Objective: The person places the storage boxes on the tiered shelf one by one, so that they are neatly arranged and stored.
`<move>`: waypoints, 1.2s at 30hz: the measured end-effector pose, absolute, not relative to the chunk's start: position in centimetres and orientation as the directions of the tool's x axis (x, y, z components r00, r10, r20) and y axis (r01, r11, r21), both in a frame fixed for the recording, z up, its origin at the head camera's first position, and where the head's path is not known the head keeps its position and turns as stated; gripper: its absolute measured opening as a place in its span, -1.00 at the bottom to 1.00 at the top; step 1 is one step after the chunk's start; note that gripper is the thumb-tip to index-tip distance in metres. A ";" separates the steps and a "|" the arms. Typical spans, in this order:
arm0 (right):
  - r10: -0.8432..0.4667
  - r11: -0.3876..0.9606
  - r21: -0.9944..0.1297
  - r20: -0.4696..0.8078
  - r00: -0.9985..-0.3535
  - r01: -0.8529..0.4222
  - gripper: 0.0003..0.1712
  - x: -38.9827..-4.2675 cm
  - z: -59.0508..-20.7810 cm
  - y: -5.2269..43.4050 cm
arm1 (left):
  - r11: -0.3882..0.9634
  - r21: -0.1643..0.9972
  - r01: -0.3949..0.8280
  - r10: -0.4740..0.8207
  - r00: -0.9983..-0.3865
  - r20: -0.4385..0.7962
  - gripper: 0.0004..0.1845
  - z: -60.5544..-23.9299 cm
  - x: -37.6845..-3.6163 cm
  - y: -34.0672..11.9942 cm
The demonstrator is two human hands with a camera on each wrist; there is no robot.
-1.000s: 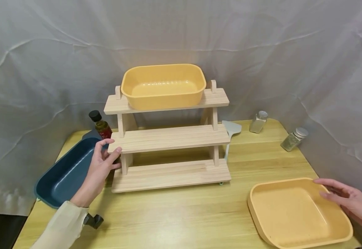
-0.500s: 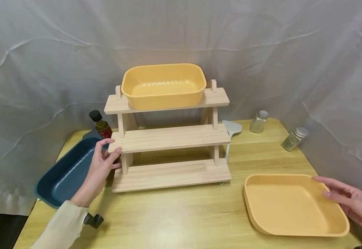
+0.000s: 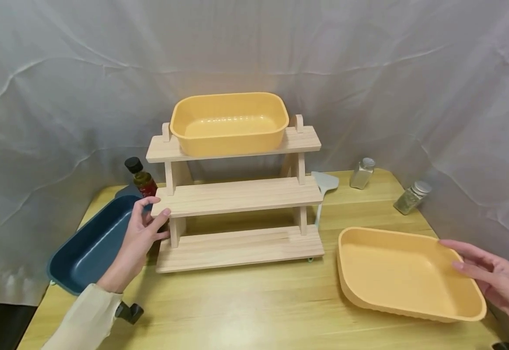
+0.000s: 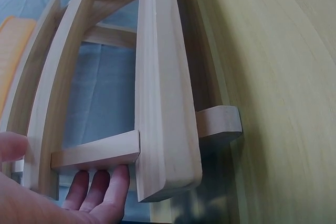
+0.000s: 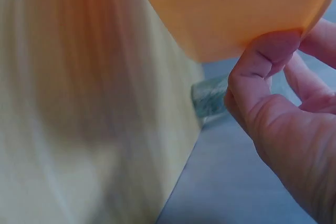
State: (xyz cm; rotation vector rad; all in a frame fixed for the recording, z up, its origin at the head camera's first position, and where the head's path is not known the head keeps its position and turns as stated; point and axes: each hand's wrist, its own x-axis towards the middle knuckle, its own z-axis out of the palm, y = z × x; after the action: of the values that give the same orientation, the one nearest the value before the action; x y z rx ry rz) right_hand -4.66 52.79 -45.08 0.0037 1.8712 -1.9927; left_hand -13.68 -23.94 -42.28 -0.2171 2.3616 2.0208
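Observation:
A three-tier wooden display shelf (image 3: pixel 237 197) stands at the middle of the table. My left hand (image 3: pixel 136 236) grips the left end of its middle tier, and in the left wrist view several fingers (image 4: pixel 100 190) curl against the side support. On the top tier sits a yellow basin (image 3: pixel 230 145). At the right, my right hand (image 3: pixel 495 277) pinches the right rim of a second yellow basin (image 3: pixel 405 272), thumb inside the wall. This basin is tilted over the table, and nothing shows inside it. The right wrist view shows the thumb (image 5: pixel 278 45) against its wall.
A dark blue basin (image 3: pixel 94 250) lies left of the shelf, with a black-capped bottle (image 3: pixel 144 181) behind it. Right of the shelf are a pale spatula (image 3: pixel 326 182) and two spice jars (image 3: pixel 362 175). Grey cloth (image 3: pixel 237 43) hangs around the table.
The right hand's yellow basin has moved toward the back and slightly left, and its tilt has changed. The left hand keeps its grip on the shelf.

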 end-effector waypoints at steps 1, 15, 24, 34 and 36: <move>-0.290 -0.027 -0.959 -0.262 -0.920 0.282 -0.28 -4.8 -44.8 52.6 | 0.149 0.981 -0.121 -0.088 -0.990 -0.109 -0.44 -42.3 -13.7 -23.9; -0.283 -0.088 -0.988 -0.095 -0.955 0.124 -0.32 -7.8 -38.0 46.6 | 0.153 0.979 -0.132 -0.071 -0.990 -0.122 -0.44 -41.5 -14.0 -23.5; -0.238 -0.143 -0.985 -0.056 -0.970 0.092 -0.39 -10.4 -34.7 39.4 | 0.167 0.976 -0.143 -0.057 -0.989 -0.135 -0.40 -41.4 -14.1 -23.3; -0.226 -0.165 -0.983 -0.044 -0.973 0.083 -0.51 -12.9 -33.2 32.5 | 0.144 0.974 -0.172 -0.052 -0.985 -0.166 -0.40 -41.5 -14.1 -22.8; -0.216 -0.142 -0.987 -0.039 -0.976 0.071 -0.53 -13.4 -33.2 31.4 | 0.138 0.975 -0.176 -0.049 -0.984 -0.171 -0.39 -41.5 -14.0 -22.7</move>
State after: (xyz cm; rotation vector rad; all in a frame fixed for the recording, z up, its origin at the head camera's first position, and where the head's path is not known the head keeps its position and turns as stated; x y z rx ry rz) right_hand -13.39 31.35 -33.17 -0.1661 1.9204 -2.2341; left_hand -14.05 -22.69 -41.46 -0.2281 2.2941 1.9881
